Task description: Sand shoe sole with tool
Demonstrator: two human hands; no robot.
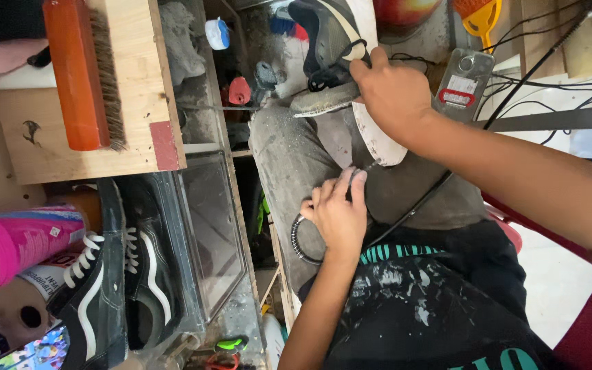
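My right hand clamps the black shoe by its heel, sole edge tipped toward me over my lap. My left hand pinches the slim grinding tool, tip against the white sole. Its cable loops below my wrist.

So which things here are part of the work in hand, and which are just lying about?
In use:
right hand holding the shoe
left hand on the corded tool

Lying about:
brush
pair of sneakers
pink bottle
tape roll
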